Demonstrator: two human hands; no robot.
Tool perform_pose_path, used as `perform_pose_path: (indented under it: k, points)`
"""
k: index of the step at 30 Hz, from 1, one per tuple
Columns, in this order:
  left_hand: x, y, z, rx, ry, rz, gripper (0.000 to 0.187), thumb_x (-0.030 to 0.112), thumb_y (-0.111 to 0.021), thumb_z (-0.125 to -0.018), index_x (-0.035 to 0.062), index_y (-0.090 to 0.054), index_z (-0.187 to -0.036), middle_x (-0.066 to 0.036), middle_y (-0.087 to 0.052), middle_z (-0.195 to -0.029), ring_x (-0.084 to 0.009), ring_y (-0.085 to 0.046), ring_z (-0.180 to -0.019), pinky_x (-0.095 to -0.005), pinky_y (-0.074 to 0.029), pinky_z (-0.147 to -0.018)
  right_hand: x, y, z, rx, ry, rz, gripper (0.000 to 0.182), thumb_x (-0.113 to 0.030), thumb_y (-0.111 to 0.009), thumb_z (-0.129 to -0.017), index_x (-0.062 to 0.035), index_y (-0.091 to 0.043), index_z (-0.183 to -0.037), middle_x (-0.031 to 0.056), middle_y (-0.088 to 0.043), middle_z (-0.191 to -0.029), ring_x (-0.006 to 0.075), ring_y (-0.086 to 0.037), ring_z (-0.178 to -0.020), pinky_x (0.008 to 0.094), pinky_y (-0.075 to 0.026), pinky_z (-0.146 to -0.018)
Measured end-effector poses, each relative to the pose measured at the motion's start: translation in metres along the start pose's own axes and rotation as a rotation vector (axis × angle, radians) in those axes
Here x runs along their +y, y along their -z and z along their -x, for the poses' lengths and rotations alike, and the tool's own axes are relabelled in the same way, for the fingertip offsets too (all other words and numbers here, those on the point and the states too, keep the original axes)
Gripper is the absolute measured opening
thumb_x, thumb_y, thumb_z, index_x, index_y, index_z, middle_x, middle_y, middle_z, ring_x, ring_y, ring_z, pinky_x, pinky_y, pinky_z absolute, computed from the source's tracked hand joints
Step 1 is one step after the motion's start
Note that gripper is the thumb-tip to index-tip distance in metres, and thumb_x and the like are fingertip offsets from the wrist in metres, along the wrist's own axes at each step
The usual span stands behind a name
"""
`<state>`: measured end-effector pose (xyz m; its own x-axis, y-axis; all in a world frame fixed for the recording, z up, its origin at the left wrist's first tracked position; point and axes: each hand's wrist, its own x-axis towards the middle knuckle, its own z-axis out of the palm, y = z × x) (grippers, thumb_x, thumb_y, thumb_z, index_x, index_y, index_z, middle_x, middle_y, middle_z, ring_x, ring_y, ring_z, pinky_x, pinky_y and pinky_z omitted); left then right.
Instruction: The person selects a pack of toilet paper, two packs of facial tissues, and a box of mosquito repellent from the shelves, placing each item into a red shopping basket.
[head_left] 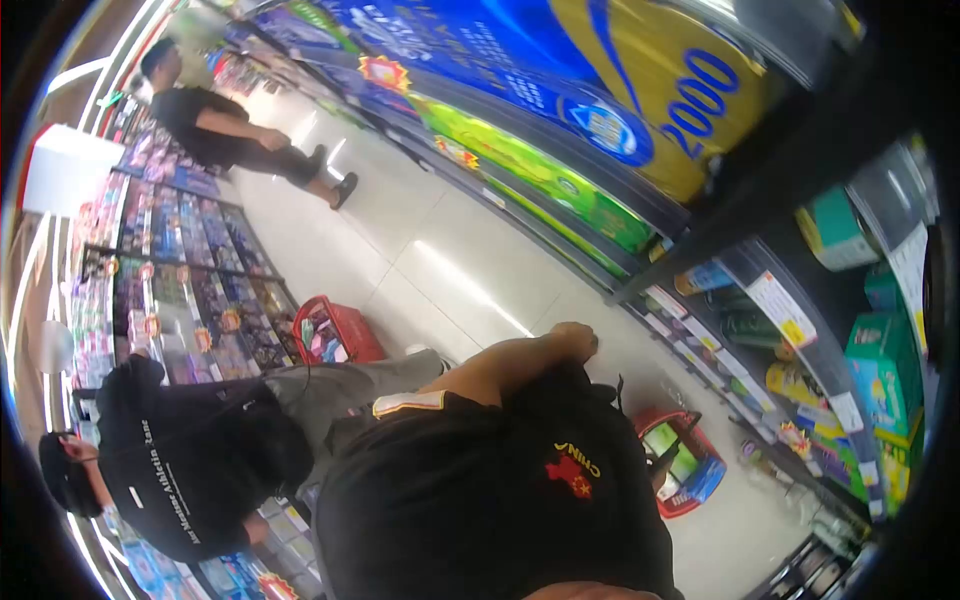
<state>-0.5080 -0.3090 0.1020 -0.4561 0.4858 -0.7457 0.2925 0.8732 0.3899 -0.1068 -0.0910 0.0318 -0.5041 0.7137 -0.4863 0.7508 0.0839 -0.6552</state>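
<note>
My left hand (575, 341) is closed in front of my black shirt (500, 510), above the pale floor. Its fingers are curled in, and anything inside them is hidden. The bare forearm comes out of a short sleeve with light trim. My right hand does not show; a strip of skin (590, 592) at the bottom edge is too cropped to place. To my right, a red shopping basket (690, 500) holds a green-and-white package and something blue. Beside it stands a shelf (640, 290) of packaged goods.
At left, a person in a black printed shirt (190, 450) and grey trousers stands by a product shelf (180, 290). A second red basket (362, 335) with packages is near them. Another person in dark clothes (215, 125) stands farther up the aisle. Blue-and-gold packs (530, 70) fill the upper shelf.
</note>
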Motion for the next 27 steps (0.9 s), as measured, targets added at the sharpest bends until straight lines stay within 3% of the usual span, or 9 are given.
perform_pose_path:
  k: [4, 7, 17, 21, 27]
  points:
    - [-0.026, 0.007, 0.021, 0.052, 0.124, 0.158, 0.044, 0.042, -0.059, -0.089, 0.0017, -0.072, -0.101, -0.018, -0.072, -0.099, -0.0327, -0.072, -0.089, -0.045, -0.057, -0.081, -0.022, 0.004, -0.011, 0.011, -0.166, -0.011, 0.046, -0.046, -0.044, -0.104, -0.0049, -0.063, -0.099, 0.0064, -0.061, -0.069, 0.0112, -0.043, -0.045, 0.0276, -0.036, -0.043]
    - [-0.038, -0.002, 0.016, -0.068, 0.202, 0.144, 0.046, 0.042, -0.06, -0.089, 0.0068, -0.07, -0.115, -0.015, -0.07, -0.116, -0.0324, -0.066, -0.112, -0.0459, -0.051, -0.095, -0.028, 0.007, -0.022, 0.002, -0.18, -0.005, 0.046, -0.047, -0.044, -0.104, -0.0051, -0.063, -0.099, 0.0063, -0.061, -0.069, 0.0112, -0.043, -0.045, 0.0276, -0.036, -0.042]
    - [-0.02, -0.03, 0.015, 0.009, 0.24, 0.171, 0.045, 0.044, -0.058, -0.09, 0.0064, -0.071, -0.111, -0.016, -0.071, -0.112, -0.0322, -0.066, -0.108, -0.0459, -0.051, -0.091, -0.022, 0.018, -0.062, -0.059, -0.201, -0.131, 0.049, -0.051, -0.044, -0.102, -0.0059, -0.062, -0.1, 0.0059, -0.06, -0.068, 0.0113, -0.043, -0.044, 0.0275, -0.035, -0.041]
    - [0.02, -0.058, 0.014, 0.076, 0.193, 0.259, 0.038, 0.039, -0.059, -0.089, 0.0067, -0.072, -0.105, -0.016, -0.071, -0.109, -0.0346, -0.067, -0.105, -0.0471, -0.051, -0.091, -0.015, 0.026, -0.073, -0.107, -0.228, -0.199, 0.05, -0.053, -0.044, -0.102, -0.0062, -0.062, -0.1, 0.0058, -0.059, -0.067, 0.0114, -0.043, -0.044, 0.0274, -0.034, -0.041]
    - [0.081, -0.094, 0.018, 0.113, 0.101, 0.154, 0.046, 0.041, -0.057, -0.087, 0.0029, -0.07, -0.11, -0.018, -0.07, -0.114, -0.036, -0.065, -0.11, -0.0475, -0.051, -0.094, -0.002, 0.037, -0.089, -0.165, -0.269, -0.274, 0.051, -0.055, -0.044, -0.101, -0.0067, -0.061, -0.1, 0.0056, -0.058, -0.067, 0.0115, -0.043, -0.044, 0.0274, -0.034, -0.04]
